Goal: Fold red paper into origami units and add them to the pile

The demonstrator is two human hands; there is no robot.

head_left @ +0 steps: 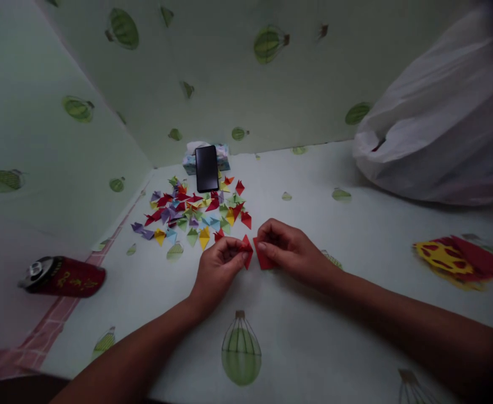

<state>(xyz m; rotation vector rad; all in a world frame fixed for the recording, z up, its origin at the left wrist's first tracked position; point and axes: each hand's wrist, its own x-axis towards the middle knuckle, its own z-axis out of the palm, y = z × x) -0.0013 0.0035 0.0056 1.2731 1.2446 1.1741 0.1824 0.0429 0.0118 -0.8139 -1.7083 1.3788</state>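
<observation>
With my left hand (221, 264) I pinch one red paper (247, 256), my right hand (292, 247) another red piece (264, 259), both seemingly unfinished, near many apparently finished folded shapes (192, 214).

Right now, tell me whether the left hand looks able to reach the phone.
Likely yes: only low folded paper pieces lie between the left hand and the phone, though that hand may first need to release the red paper it pinches.

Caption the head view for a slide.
Left hand and right hand each pinching red paper, with colourful folded paper pieces and a phone beyond.
</observation>
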